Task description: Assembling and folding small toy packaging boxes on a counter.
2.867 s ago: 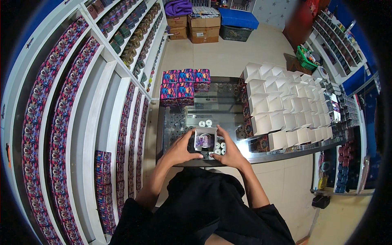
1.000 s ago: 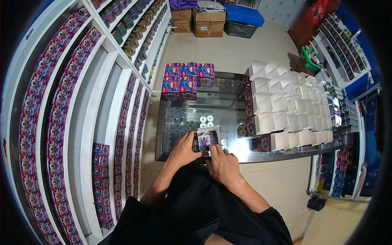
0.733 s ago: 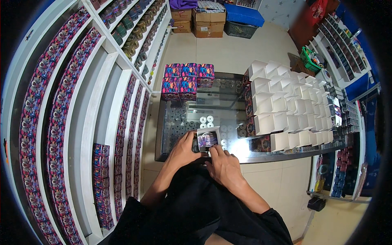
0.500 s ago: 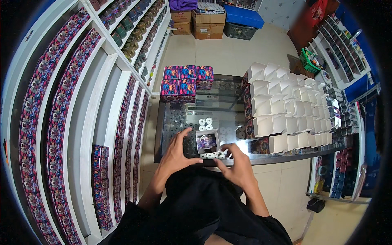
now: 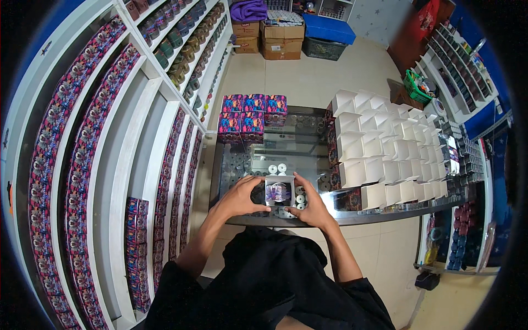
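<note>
Directly in front of me, near the table's front edge, a small open carton [image 5: 279, 179] stands with its white inside walls showing. A dark round item with a purple printed card or label [image 5: 278, 192] fills it. My left hand [image 5: 241, 198] grips the carton's left side, thumb at the near corner and fingers at the far one. On the opposite side my right hand [image 5: 312, 209] is closed round the right wall. White round discs with small centre holes [image 5: 277, 169] show through or on the glass just beyond the carton; more lie partly hidden under my hands.
Closed colourful cartons [image 5: 252, 121] are stacked at the table's far left. Rows of open cartons with raised white flaps [image 5: 385, 143] cover the right side of the glass-topped table [image 5: 297, 146]. A white shelf unit [image 5: 132, 104] with printed boxes runs along the left.
My right hand has moved up and in against the carton's right side. My left hand has closed in on its left side. The view has shifted slightly.
</note>
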The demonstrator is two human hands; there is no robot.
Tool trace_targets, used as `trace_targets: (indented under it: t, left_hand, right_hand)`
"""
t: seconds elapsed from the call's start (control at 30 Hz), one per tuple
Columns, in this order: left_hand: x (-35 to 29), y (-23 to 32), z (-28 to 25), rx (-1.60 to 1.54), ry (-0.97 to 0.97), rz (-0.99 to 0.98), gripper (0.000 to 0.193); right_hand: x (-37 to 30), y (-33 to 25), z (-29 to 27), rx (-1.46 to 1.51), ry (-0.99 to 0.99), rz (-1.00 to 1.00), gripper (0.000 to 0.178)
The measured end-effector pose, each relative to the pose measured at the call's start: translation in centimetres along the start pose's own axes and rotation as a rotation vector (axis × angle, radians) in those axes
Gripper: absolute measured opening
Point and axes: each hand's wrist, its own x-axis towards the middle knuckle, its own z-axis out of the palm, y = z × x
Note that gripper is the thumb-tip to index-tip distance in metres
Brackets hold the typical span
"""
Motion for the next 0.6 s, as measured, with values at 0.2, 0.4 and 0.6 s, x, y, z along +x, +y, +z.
trace_targets:
  t: [0.2,0.4,0.6]
  left_hand:
    - [0.2,0.3,-0.2,-0.024,-0.041,-0.029,0.091]
    - [-1.0,1.3,-1.2,-0.098,0.061,0.014,0.09]
    - [-0.8,4.9,-2.8,-0.223,0.401,0.107,0.058]
  right_hand:
    - [-0.3,0.8,0.8,0.049,0.07,-0.013,0.104]
    - [-1.3,-0.8,0.7,0.038,0.162,-0.107,0.103]
    - [-0.7,-2.4,-0.8,0.142,0.384,-0.193,0.078]
